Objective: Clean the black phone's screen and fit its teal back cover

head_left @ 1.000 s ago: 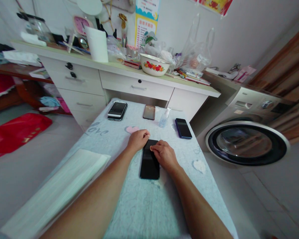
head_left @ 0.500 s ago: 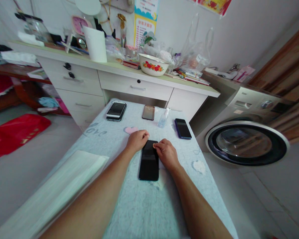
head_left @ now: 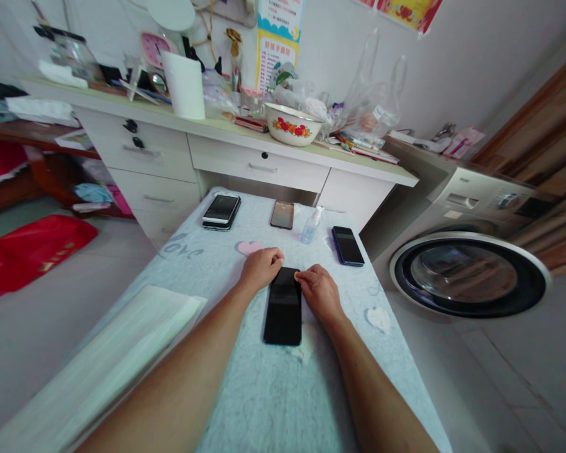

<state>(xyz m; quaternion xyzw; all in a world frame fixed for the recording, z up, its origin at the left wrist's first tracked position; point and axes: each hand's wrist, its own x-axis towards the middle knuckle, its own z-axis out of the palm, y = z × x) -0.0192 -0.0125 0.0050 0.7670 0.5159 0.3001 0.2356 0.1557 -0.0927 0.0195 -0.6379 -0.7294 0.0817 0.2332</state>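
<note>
A black phone (head_left: 283, 311) lies flat, dark side up, on the cloth-covered table (head_left: 268, 402). At its top left corner rests my left hand (head_left: 263, 267), with its fingers curled together; whether they pinch the edge is hidden. My right hand (head_left: 318, 289) is at the upper right edge, thumb and finger pressed together on the phone's rim. Beyond the hands are a brownish phone case (head_left: 282, 214), a clear spray bottle (head_left: 310, 228) and a blue-edged phone (head_left: 348, 245). Two stacked phones (head_left: 221, 211) lie at the table's far left.
A folded pale cloth (head_left: 108, 358) lies along the table's left side. Behind the table stands a white desk (head_left: 259, 165) bearing a flowered bowl (head_left: 294, 124), a paper roll (head_left: 183, 85) and plastic bags. To the right is a washing machine (head_left: 490, 195).
The whole view has shifted slightly. Both hands keep nearly the same place at the top of the phone.
</note>
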